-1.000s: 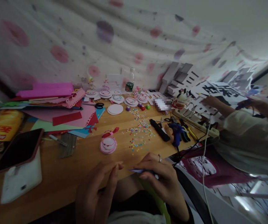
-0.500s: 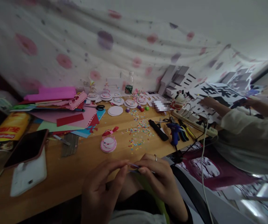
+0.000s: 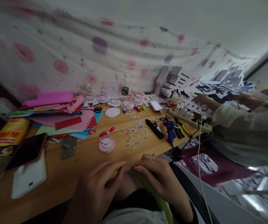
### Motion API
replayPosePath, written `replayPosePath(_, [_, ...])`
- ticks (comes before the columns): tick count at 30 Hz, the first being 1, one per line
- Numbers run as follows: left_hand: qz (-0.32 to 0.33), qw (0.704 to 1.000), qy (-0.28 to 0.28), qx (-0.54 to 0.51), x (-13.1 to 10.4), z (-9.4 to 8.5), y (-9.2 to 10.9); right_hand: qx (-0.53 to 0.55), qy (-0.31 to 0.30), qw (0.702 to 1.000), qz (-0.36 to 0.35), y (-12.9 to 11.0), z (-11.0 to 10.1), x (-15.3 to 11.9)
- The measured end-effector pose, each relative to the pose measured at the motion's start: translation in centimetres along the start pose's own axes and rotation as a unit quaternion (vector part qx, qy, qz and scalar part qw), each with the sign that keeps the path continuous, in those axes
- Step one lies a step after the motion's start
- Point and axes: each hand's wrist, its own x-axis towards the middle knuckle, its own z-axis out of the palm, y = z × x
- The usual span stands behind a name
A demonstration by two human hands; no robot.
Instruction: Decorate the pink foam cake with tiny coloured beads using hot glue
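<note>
Between my hands runs a thin purple strip (image 3: 131, 171), low in front of my lap at the table's front edge; it looks folded or looped, with two strands showing. My left hand (image 3: 101, 182) pinches its left end between thumb and forefinger. A ring is on my right hand (image 3: 156, 176), which grips the other end with thumb and fingers. Just beyond my hands, a small tiered pink and white paper cake (image 3: 106, 144) with a red bow (image 3: 112, 129) stands on the table. Colourful confetti dots (image 3: 134, 143) are scattered to its right.
Coloured paper sheets (image 3: 68, 123), a phone (image 3: 26, 152) and a white device (image 3: 30, 182) lie left. A blue glue gun (image 3: 170, 130), pliers (image 3: 183, 127) and a power strip (image 3: 190, 119) lie right. Several decorated paper cakes line the back. Another person's arm (image 3: 208, 102) reaches in at right.
My hands have drawn slightly apart, and more of the purple strip shows between them. The whole view has shifted a little, so things on the table appear farther left.
</note>
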Motion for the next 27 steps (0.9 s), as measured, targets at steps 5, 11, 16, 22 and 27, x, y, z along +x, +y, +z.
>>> replayPosePath(5, [0.014,1.000,-0.005,0.025,0.6,-0.1,0.3,-0.005,-0.001,1.000,0.000,0.0,0.0,0.0])
replayPosePath(11, [-0.121,0.991,0.034,-0.043,-0.9,0.9,0.2,-0.005,0.006,1.000,0.000,0.2,-0.3,-0.1])
replayPosePath(16, [-0.441,0.860,0.134,-0.220,-0.8,1.6,-0.1,0.012,0.104,0.994,0.019,0.9,-1.3,-0.6])
replayPosePath(22, [-0.534,0.705,0.172,-0.434,0.2,2.4,-0.4,0.157,0.156,0.966,0.137,1.2,1.1,0.5])
replayPosePath(27, [-0.532,0.684,0.165,-0.471,0.4,2.6,-0.2,0.220,0.104,0.960,0.140,1.3,4.8,1.8])
